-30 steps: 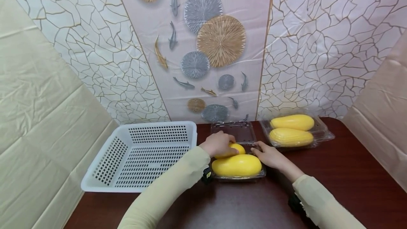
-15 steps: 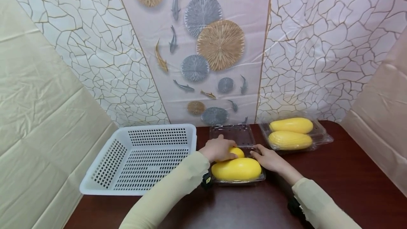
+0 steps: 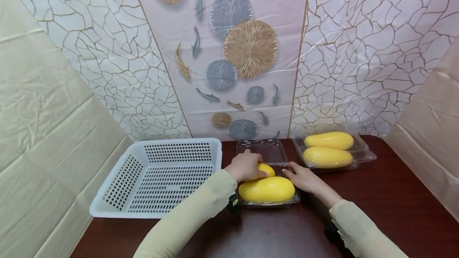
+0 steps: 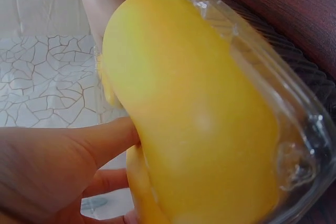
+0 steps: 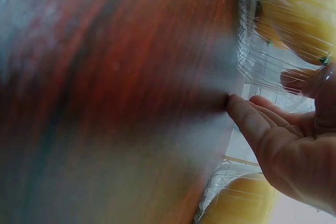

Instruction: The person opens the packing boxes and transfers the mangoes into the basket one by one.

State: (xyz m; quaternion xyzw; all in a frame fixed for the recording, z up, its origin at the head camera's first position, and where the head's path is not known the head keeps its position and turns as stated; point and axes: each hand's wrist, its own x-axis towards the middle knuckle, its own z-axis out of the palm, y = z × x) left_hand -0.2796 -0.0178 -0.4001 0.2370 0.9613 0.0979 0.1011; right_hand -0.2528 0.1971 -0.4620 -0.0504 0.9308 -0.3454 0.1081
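Observation:
A clear plastic clamshell box lies on the table with its lid folded back. Inside are two large yellow fruits, mango-like in shape. My left hand grips the rear mango from above, covering much of it. The front mango lies in plain sight. In the left wrist view, the thumb of the left hand runs in between the two fruits. My right hand holds the box's right rim. The right wrist view has the thumb of this hand over the rim, fingers outside.
A white perforated basket stands to the left, with nothing seen in it. At the back right is a second clear box with two yellow mangoes. A patterned backdrop rises behind the dark red table.
The view has shifted slightly up and down. Both hands keep their places on the mango and the box.

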